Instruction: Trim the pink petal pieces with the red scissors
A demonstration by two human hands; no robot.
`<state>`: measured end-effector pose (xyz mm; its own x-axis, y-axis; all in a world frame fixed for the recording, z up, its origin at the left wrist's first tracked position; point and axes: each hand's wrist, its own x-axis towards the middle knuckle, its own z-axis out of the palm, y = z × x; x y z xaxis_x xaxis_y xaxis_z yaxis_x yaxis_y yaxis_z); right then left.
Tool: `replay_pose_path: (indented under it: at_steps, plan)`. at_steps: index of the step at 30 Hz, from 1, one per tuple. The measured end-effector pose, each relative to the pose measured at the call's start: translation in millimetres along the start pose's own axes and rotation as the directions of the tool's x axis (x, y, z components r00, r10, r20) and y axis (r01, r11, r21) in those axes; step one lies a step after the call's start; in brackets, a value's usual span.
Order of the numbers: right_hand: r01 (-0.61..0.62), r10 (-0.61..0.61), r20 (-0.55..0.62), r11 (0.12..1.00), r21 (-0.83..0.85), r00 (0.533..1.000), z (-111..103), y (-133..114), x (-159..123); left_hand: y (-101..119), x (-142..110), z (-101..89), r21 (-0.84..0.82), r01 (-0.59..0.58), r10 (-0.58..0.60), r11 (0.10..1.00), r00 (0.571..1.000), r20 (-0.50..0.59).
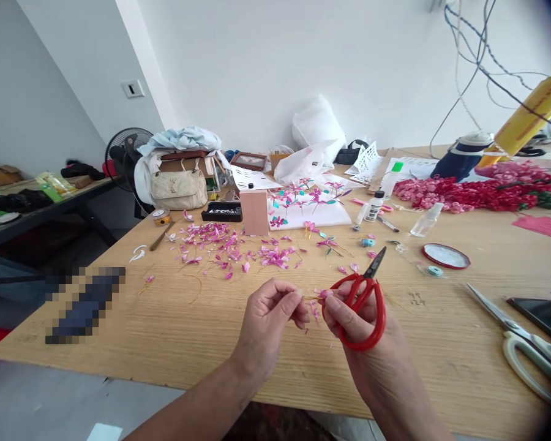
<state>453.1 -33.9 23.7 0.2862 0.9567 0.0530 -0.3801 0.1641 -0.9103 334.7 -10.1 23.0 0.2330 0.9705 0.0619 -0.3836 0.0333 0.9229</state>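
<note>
My left hand (272, 318) is closed in a pinch on thin golden wire stems (308, 298). These lead to a small pink petal flower (323, 294) at the fingertips of my right hand (358, 318). Red-handled scissors (380, 312) hang around the fingers of that same hand, their dark blades pointing up and away. Pink petals (314, 311) show just below the flower, between both hands. Beyond them, many loose pink petals (275, 256) lie scattered over the wooden table (165, 343).
A pink block (255, 213) stands behind the petals, beside finished flowers on a white box (312, 214). To the right lie large scissors (514, 331), a phone (544, 317), a round red-rimmed lid (446, 256) and a spray bottle (428, 220). Pink flower bundles (500, 190) lie farther back.
</note>
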Motion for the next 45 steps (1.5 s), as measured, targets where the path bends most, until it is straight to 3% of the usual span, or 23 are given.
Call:
replay_pose_path:
  at_steps: [4,9,13,16,19,21,24,33,36,39,45]
  plan:
    - [-0.045,0.049,0.051,0.997,-0.069,0.997,-7.7,0.8,-2.0,6.9,8.9,-1.4,-0.030,0.026,-0.027,0.999,0.999,-0.022]
    - [-0.047,0.067,0.068,0.966,-0.256,0.995,-26.6,-8.5,2.4,22.8,21.7,-12.2,0.191,0.084,-0.109,0.978,0.986,0.126]
    - [0.004,0.048,0.166,0.954,-0.300,0.985,-29.5,-13.7,6.0,34.6,29.1,-13.5,0.292,0.084,-0.153,0.953,0.963,0.221]
    - [0.038,0.012,0.167,0.954,-0.297,0.986,-26.1,-11.5,5.9,35.3,29.5,-11.3,0.227,0.085,-0.137,0.970,0.965,0.225]
    - [0.018,0.010,0.097,0.959,-0.281,0.995,-23.0,-8.3,4.3,27.7,24.4,-9.3,0.040,0.090,-0.096,0.995,0.980,0.175]
    - [0.005,0.011,0.058,0.964,-0.265,0.998,-21.8,-6.8,2.9,21.2,19.6,-7.8,-0.025,0.133,-0.128,0.991,0.978,0.164]
    - [-0.002,0.015,0.049,0.969,-0.247,0.999,-20.5,-5.1,1.1,15.3,15.4,-5.0,-0.021,0.196,-0.189,0.980,0.966,0.176]
    - [0.036,0.013,0.144,0.944,-0.329,0.989,-15.3,-8.4,1.1,23.6,20.9,-7.0,0.063,0.219,-0.227,0.974,0.956,0.185]
    - [0.126,0.022,0.279,0.855,-0.502,0.960,-23.2,-20.0,-0.2,29.9,24.1,-12.3,0.082,0.218,-0.230,0.973,0.953,0.197]
    - [0.232,0.096,0.394,0.673,-0.702,0.914,-38.1,-31.7,-0.7,36.7,28.1,-17.8,0.115,0.210,-0.231,0.971,0.949,0.215]
    - [0.367,0.182,0.480,0.436,-0.822,0.858,-61.8,-34.2,0.7,43.8,33.3,-22.0,0.206,0.220,-0.275,0.954,0.914,0.299]
